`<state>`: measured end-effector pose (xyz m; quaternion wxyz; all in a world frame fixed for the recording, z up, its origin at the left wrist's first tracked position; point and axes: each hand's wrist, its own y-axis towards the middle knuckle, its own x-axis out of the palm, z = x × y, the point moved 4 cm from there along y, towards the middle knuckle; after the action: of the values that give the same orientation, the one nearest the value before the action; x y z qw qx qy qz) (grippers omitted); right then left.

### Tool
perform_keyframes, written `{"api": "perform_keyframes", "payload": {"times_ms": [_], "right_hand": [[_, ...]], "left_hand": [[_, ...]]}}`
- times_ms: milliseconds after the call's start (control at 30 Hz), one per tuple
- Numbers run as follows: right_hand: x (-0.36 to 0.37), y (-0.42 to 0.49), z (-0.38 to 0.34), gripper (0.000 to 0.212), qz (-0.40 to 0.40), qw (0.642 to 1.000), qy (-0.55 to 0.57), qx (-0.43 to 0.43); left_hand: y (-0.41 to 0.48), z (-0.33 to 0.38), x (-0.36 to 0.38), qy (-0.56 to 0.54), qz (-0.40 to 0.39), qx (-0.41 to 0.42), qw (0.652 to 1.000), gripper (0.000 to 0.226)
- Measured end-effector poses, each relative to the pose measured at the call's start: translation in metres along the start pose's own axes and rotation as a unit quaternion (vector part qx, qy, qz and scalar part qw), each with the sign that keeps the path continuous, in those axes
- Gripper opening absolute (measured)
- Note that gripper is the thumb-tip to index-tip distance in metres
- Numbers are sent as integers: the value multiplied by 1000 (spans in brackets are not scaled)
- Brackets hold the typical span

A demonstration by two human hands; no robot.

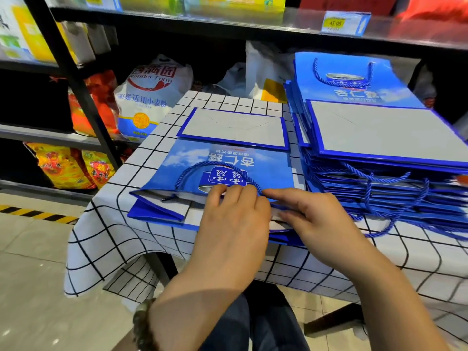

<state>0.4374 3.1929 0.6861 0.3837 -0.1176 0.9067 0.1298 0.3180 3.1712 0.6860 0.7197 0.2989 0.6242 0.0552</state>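
A flat-folded blue paper gift bag [228, 158] lies on the checked tablecloth [121, 231], its grey bottom flap turned away from me and its mouth towards me. A blue rope handle [192, 171] loops over its printed face. My left hand [235, 219] grips the upper edge of the bag's mouth with curled fingers. Beside it, my right hand [311, 216] pinches the same edge near the rope's end, thumb and forefinger stretched left. The mouth gapes slightly at the left corner.
A tall stack of identical folded blue bags [374, 138] with dangling rope handles fills the table's right side. Behind and to the left stand black shelves [76, 82] with a flour sack [149, 97] and orange packets. Tiled floor lies at the left.
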Motion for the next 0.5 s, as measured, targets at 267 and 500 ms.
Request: {"api": "perform_keyframes", "payload": {"times_ms": [267,500], "right_hand": [[-4,1,-2,19,-78,988,114,71],[16,20,-4,24,3,988,105,113]], "left_hand": [[-12,-11,-5,-63,-1,55,996,26],[-19,-18,-3,-147,32,-35,988,26]]}}
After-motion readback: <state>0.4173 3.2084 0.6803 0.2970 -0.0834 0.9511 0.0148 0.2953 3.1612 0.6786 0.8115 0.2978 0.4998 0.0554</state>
